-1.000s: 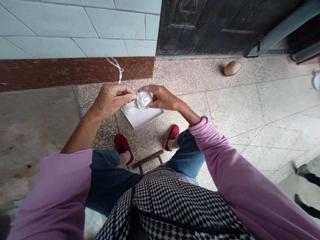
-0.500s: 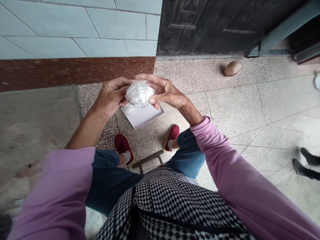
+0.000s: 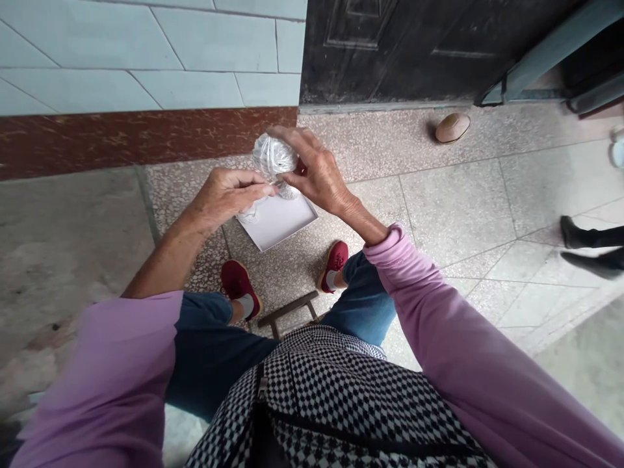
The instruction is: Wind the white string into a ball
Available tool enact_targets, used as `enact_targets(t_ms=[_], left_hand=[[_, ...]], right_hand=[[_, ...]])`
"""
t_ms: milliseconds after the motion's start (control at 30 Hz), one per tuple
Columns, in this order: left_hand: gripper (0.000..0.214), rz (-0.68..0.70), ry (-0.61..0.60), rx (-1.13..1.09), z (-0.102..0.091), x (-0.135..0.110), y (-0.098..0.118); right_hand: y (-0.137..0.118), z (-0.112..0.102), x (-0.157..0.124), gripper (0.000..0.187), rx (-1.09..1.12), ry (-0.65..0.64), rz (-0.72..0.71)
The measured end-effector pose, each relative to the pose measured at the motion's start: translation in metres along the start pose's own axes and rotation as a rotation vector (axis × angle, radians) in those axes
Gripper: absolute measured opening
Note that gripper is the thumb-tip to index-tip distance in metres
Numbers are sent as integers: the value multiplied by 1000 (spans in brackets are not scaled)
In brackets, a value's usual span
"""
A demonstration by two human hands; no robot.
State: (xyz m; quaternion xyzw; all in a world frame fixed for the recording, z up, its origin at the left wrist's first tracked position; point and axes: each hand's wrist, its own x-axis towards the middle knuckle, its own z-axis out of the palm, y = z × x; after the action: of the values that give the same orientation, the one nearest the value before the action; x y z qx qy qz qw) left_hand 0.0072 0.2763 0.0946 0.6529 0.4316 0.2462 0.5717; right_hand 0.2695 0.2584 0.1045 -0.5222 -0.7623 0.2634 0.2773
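Observation:
My right hand (image 3: 319, 170) curls round the right side of a ball of shiny white string (image 3: 273, 155), its fingers over the top and its thumb underneath. Below and to the left of the ball, my left hand (image 3: 227, 197) is closed in a pinch at what looks like a thin strand of the string, its tips close to my right thumb. Under both hands a shallow white open box (image 3: 285, 224) lies on the floor. Smaller white wound bundles show at its back and left side, partly hidden by my hands.
My red shoes (image 3: 237, 286) stand either side of the box, with a wooden bar (image 3: 287, 309) between my legs. A tiled wall (image 3: 195, 39) and a dark door (image 3: 390, 58) rise ahead. A rounded tan object (image 3: 452, 128) lies by the door. Another person's dark shoes (image 3: 575, 233) are at right.
The ball has moved up and slightly left and turned in my right hand. My left hand has left its side and dropped to a pinch below it. The other person's feet have shifted.

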Motion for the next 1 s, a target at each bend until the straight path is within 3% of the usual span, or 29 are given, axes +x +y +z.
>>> enact_targets(t_ms=[100, 200, 267, 333, 433, 533, 667, 767, 900, 1000], left_hand=[[23, 25, -43, 76, -3, -2, 9], [21, 84, 9, 128, -14, -3, 15], [17, 97, 79, 125, -25, -2, 13], [16, 92, 128, 102, -34, 0, 8], [17, 108, 143, 16, -38, 5, -5], [35, 137, 157, -112, -27, 12, -16], [55, 116, 197, -223, -7, 16, -21], [53, 74, 164, -194, 2, 13, -14], [39, 43, 102, -106, 4, 7, -6], [38, 3, 26, -76, -1, 7, -5]], right_hand=[[-8, -3, -1, 90, -199, -75, 29], [-4, -7, 0, 90, -229, -234, 58], [6, -8, 1, 81, -50, -352, 44], [17, -6, 3, 72, 269, -482, 46], [31, 2, 4, 83, 734, -571, 69], [36, 9, 5, 102, 925, -510, 64], [29, 8, 3, 120, 1003, -296, 54], [17, 1, 3, 122, 948, -176, 60], [0, -9, 3, 123, 808, -45, 170], [-3, -13, 2, 118, 805, -30, 191]])
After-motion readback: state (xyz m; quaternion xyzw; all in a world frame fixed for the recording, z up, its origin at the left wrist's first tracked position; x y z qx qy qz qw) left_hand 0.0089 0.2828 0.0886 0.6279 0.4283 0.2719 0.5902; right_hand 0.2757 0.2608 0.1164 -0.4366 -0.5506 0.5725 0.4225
